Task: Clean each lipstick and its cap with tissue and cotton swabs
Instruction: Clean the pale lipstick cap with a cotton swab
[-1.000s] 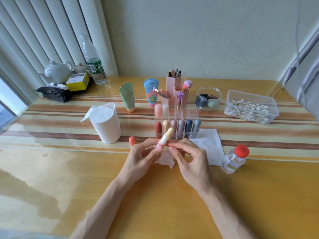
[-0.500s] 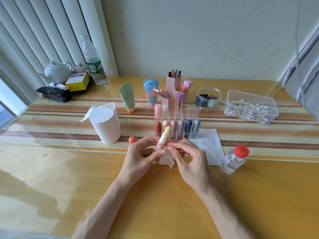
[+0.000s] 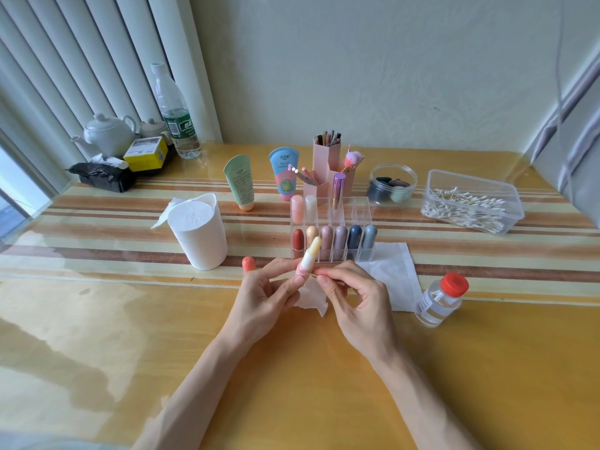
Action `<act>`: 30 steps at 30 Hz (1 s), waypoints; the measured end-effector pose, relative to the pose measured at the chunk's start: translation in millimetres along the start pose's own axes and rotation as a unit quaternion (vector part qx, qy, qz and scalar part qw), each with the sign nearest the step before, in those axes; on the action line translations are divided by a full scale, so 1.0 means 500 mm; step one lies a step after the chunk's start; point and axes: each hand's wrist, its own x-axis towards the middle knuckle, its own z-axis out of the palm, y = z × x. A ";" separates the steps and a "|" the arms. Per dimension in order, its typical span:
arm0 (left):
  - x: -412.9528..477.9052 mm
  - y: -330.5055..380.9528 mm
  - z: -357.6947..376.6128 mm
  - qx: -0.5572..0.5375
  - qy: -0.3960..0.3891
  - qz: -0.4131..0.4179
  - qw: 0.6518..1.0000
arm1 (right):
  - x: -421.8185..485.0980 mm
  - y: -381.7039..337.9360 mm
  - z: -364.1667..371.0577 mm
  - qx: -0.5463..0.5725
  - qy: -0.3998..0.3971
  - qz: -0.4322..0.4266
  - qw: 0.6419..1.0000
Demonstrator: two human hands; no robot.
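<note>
The tissue roll [image 3: 201, 232] stands at the left. Just right of it, the coral cap [image 3: 248, 264] sits on the table [image 3: 97, 319] beyond the knuckles, in the same place as a second ago. The left hand [image 3: 266, 293] still pinches the pink base of the lipstick [image 3: 310, 254] between thumb and fingertips, with its other fingers loosely curled. Very little has shifted: the stick leans slightly less to the right than it did, and both hands have kept their place above a crumpled tissue [image 3: 311, 302]. This suggests the detail work round the collar is still going on, with the cap yet to be dealt with. The lipstick is held in the air just in front of the clear organiser [image 3: 363, 251]. Its long axis is steeply tilted, base low in the fingers, and the pale bullet points up and away from the person, canted a little rightward. The right hand [image 3: 357, 303] has thumb and forefinger closed on a thin stick, probably a cotton swab [image 3: 312, 274]. It is aimed at the collar, but its tip is too small to make out. Farther right are a flat tissue [image 3: 393, 267], a red-capped bottle [image 3: 438, 303] and the swab box [image 3: 506, 193].
</note>
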 end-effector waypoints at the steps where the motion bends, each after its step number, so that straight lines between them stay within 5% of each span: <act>1: 0.001 0.001 -0.001 0.001 0.019 -0.001 1.000 | 0.000 0.000 0.001 0.002 0.002 0.000 1.000; 5: 0.001 0.002 -0.006 -0.001 0.065 -0.009 0.998 | 0.001 0.000 0.003 0.004 0.005 -0.001 1.000; 16: -0.001 -0.010 -0.010 0.070 0.012 0.011 0.997 | -0.003 0.001 0.004 -0.013 0.002 -0.012 1.000; 30: -0.002 0.000 -0.006 -0.013 0.013 -0.008 1.000 | 0.000 0.001 0.004 -0.022 0.005 -0.013 1.000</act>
